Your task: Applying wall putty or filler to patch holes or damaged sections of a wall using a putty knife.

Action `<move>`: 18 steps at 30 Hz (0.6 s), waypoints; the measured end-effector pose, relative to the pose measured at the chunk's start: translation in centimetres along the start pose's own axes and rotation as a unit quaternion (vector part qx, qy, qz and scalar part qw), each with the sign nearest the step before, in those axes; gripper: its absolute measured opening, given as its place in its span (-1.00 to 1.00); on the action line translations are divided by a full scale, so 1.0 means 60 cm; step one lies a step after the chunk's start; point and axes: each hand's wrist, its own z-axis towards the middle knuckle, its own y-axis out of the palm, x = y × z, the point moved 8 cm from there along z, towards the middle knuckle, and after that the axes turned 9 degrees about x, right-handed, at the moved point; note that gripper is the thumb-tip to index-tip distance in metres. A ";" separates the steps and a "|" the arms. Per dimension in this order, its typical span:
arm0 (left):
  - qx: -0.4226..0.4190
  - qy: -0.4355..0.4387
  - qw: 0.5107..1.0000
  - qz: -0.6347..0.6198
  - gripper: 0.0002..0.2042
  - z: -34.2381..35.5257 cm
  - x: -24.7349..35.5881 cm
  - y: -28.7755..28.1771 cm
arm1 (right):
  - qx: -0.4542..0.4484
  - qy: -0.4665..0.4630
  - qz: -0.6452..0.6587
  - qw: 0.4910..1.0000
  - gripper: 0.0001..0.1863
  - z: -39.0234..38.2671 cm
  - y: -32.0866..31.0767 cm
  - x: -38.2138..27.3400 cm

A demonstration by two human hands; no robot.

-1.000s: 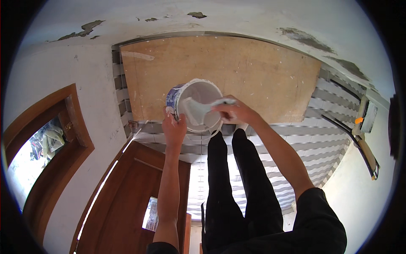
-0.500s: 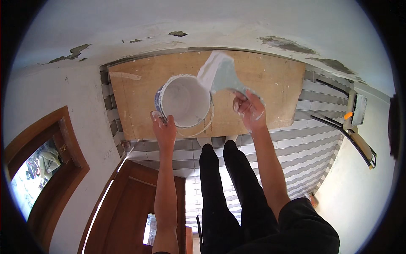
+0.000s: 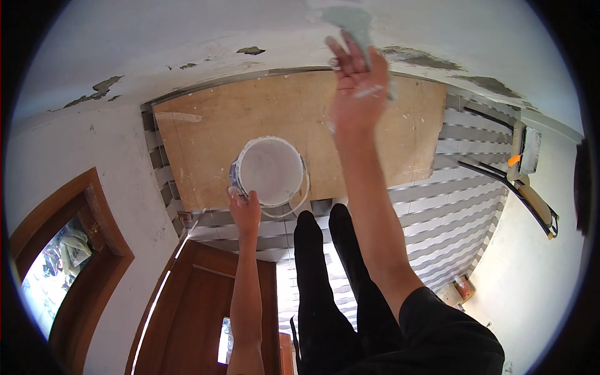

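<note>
My left hand point(image 3: 245, 209) grips the rim of a white bucket point(image 3: 270, 169), thumb over the edge. Its mouth faces me, its inside walls are coated white, and a thin handle hangs at its right side. Raised high in front, my right hand point(image 3: 362, 84) is closed round the grip of a broad grey-green putty knife point(image 3: 350, 22). The blade lies at or close to the white wall point(image 3: 187, 31); its edge is blurred, so contact is hard to judge. White smears mark the right palm and wrist.
A wooden board point(image 3: 219, 125) lies below the bucket on a striped floor point(image 3: 425, 219). Dark bare patches point(image 3: 422, 57) break the wall's surface. A folding chair point(image 3: 515, 184) with a tray on it stands at right. A brown door point(image 3: 200, 294) and a framed window point(image 3: 65, 256) are at left.
My right hand has lifted the putty knife from beside the bucket up to the wall. The bucket has dropped slightly in my left hand.
</note>
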 end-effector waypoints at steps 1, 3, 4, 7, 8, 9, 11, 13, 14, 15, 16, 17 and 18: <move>-0.001 -0.002 1.000 0.002 -0.75 -0.004 0.001 -0.002 | 0.000 0.000 0.000 1.000 -0.60 -0.002 0.007 -0.018; -0.005 -0.009 1.000 0.008 -0.73 -0.017 -0.009 -0.015 | -0.020 -0.015 -0.016 1.000 -0.60 -0.012 0.033 -0.070; 0.006 -0.008 1.000 0.011 -0.72 -0.022 -0.016 -0.023 | -0.037 -0.015 -0.022 0.999 -0.60 -0.017 0.023 -0.069; -0.010 -0.042 0.999 0.009 -0.67 -0.024 -0.037 -0.032 | 0.047 0.060 -0.081 0.994 -0.63 -0.014 -0.053 0.000; -0.045 -0.077 0.996 0.004 -0.63 -0.029 -0.047 -0.022 | 0.073 0.086 -0.090 0.990 -0.63 -0.004 -0.086 0.031; -0.046 -0.076 0.996 0.002 -0.63 -0.035 -0.048 -0.019 | 0.100 0.111 -0.098 0.984 -0.62 0.011 -0.113 0.062; 0.004 -0.001 1.000 0.018 -0.70 -0.036 -0.036 -0.026 | 0.107 0.109 -0.078 0.985 -0.63 0.045 -0.113 0.106; 0.006 -0.001 1.000 0.001 -0.68 -0.037 -0.046 -0.025 | 0.115 0.112 -0.054 0.986 -0.64 0.063 -0.086 0.128; 0.007 -0.006 1.000 -0.014 -0.66 -0.040 -0.057 -0.029 | 0.135 0.099 -0.020 0.986 -0.64 0.068 -0.064 0.124; 0.004 -0.007 1.000 -0.014 -0.66 -0.043 -0.052 -0.028 | 0.154 0.081 0.012 0.985 -0.64 0.073 -0.052 0.112; -0.021 -0.041 0.999 -0.010 -0.65 -0.045 -0.055 -0.022 | 0.137 0.050 0.008 0.989 -0.65 0.070 -0.037 0.098; -0.044 -0.074 0.996 -0.005 -0.65 -0.046 -0.058 -0.016 | 0.137 0.049 0.008 0.989 -0.65 0.057 -0.023 0.087; -0.039 -0.074 0.997 -0.002 -0.65 -0.043 -0.062 -0.019 | 0.134 0.025 0.010 0.991 -0.66 0.031 -0.001 0.068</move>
